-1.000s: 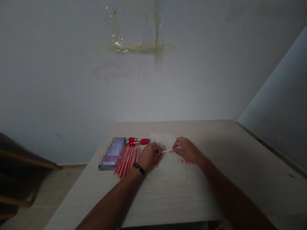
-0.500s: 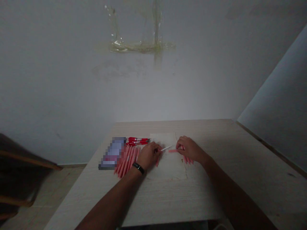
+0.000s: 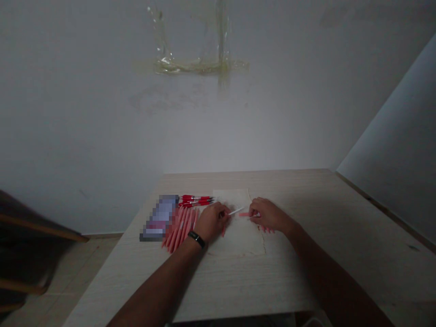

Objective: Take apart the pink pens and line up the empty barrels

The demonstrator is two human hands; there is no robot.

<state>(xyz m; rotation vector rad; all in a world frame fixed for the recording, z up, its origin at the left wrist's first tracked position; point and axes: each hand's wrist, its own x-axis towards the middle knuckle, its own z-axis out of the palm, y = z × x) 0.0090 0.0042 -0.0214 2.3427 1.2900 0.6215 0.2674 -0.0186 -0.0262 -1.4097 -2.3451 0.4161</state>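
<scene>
White pen refill (image 3: 235,211) sits clenched in a fingertip pinch of the left hand (image 3: 211,222), tip pointing right. Right hand (image 3: 267,215) is at the end of a pink barrel (image 3: 244,214); whether it grasps it, cannot tell. Both are over a paper sheet (image 3: 238,240) on the desk (image 3: 289,281). Steady, slow fingertip pressure suits parts this thin. Counts: roughly seven pink barrels (image 3: 180,229) fanned left, about three red pens (image 3: 195,200), one pixelated box (image 3: 160,218).
</scene>
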